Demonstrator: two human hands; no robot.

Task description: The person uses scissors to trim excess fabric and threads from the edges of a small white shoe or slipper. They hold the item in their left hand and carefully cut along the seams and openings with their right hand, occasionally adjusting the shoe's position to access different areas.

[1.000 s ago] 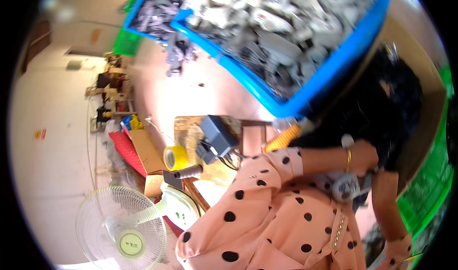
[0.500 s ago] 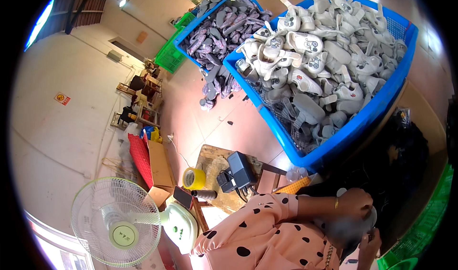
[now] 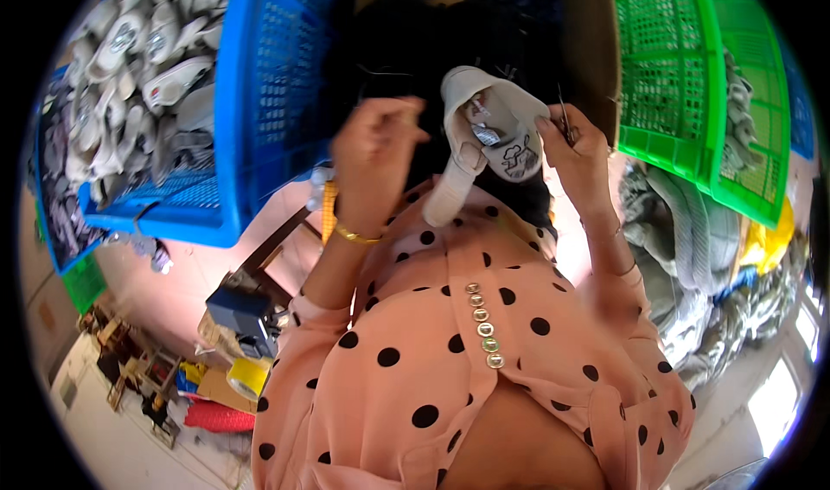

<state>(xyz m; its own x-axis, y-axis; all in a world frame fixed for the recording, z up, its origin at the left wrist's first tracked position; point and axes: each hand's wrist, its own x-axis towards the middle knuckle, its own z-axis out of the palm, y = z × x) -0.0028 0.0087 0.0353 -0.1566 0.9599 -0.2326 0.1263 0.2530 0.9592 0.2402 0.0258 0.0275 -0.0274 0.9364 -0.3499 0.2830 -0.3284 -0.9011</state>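
A small off-white shoe (image 3: pixel 513 160) with a dark line drawing on its toe is held up in front of my dark-clad lap. Its opening faces me and its strap (image 3: pixel 453 191) dangles to the lower left. My right hand (image 3: pixel 581 154) pinches the shoe's right edge. A thin, pointed metal tool (image 3: pixel 565 120), probably thread snips, sticks up from the same hand. My left hand (image 3: pixel 378 157), slightly blurred, is apart from the shoe on its left. Its fingers are curled together; whether they hold something small is unclear.
At the left stands a blue crate (image 3: pixel 272 92) beside many off-white shoes (image 3: pixel 143 66). Green crates (image 3: pixel 670 66) stand at the right, above grey-white bundles (image 3: pixel 683 230). A cardboard wall (image 3: pixel 608 49) rises near my right hand. A stool with a black device (image 3: pixel 242 313) is lower left.
My view has swung to the right and down, so the crates now appear at the left and the fan is out of sight. The shoe now shows plainly, with my left hand apart from it.
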